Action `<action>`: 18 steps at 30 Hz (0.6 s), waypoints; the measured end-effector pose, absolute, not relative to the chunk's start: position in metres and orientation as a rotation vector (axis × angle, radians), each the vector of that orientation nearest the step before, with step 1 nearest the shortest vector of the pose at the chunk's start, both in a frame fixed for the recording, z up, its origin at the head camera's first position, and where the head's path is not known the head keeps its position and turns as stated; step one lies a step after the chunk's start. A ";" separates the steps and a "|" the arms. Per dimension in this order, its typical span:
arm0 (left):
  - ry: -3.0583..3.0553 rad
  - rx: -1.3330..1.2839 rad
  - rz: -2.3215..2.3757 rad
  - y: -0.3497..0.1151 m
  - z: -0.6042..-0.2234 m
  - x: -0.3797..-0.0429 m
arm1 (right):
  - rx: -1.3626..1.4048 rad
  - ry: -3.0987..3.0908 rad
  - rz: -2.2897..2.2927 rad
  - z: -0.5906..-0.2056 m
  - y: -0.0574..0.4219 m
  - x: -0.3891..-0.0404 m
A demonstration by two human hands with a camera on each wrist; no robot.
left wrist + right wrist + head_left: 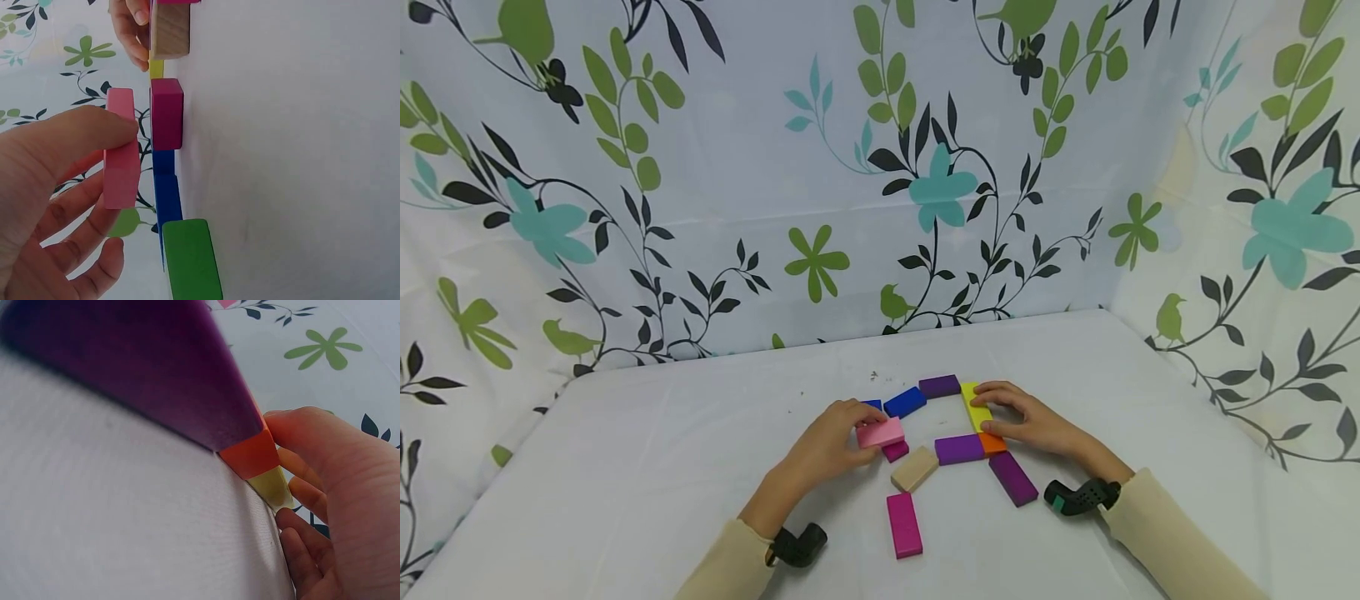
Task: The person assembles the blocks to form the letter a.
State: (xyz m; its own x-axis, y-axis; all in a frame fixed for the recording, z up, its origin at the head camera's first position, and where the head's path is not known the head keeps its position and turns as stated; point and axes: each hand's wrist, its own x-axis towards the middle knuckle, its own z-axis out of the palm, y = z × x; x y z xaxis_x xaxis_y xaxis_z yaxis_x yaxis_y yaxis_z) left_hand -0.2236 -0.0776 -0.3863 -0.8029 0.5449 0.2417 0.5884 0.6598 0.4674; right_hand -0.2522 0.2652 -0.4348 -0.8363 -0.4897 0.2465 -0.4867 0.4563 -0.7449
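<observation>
Pinches a pink block [881, 432] in the left hand [827, 446], raised above the white worktop [700, 450].
Holds it just over a magenta block [895, 452], near two blue blocks [905, 402]; with thumb and bent fingers of the right hand [1030, 423], grips a yellow block [976, 414] lying against an orange block [992, 443].

— Where do the blocks [939, 387] lie?
— In a loose ring on the worktop [647, 467], before a hanging cloth [722, 167].
— And at left?
— The left grip [827, 446] holds a raised block [880, 432] above a lower block [895, 452].
— Opposite?
— The right grip [1026, 421] rests at the right-side block [976, 408]. The front block [905, 527] lies nearest the person.
</observation>
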 end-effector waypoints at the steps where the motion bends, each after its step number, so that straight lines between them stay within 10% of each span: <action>1: -2.782 -0.960 -0.830 -0.077 -0.386 -0.223 | -0.899 2.680 -1.366 -0.435 0.265 -0.252; 18: -2.745 -1.153 -0.725 -0.062 -0.380 -0.199 | -0.916 2.707 -1.345 -0.434 0.265 -0.251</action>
